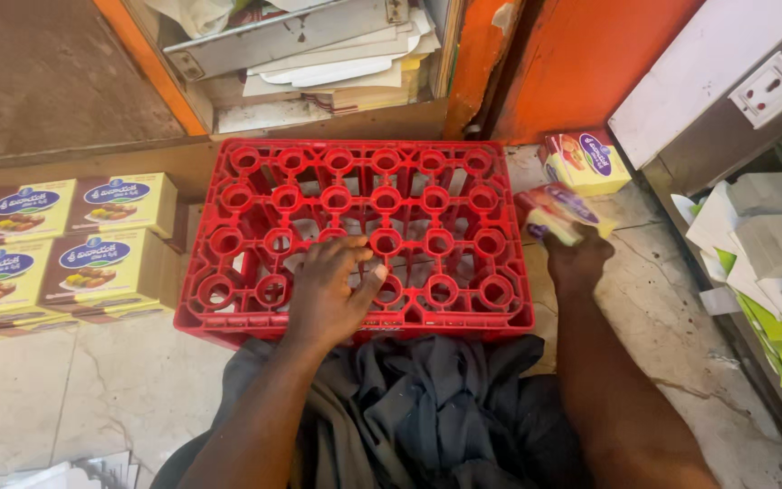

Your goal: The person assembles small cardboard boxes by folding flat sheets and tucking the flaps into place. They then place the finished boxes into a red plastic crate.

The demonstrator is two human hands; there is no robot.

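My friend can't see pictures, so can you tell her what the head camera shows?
A person's left hand rests flat on an upturned red crate on a stone floor, while the right hand holds a small yellow box beside it. More yellow boxes sit stacked to the left.

So the crate (355, 235) sat on the floor (119, 380) right in front of my lap, my left hand (328, 294) flat on its near edge. Stacked boxes (65, 244) lay left of it; my right hand (576, 258) held a carton (558, 213) by its right side, another carton (586, 161) just behind.
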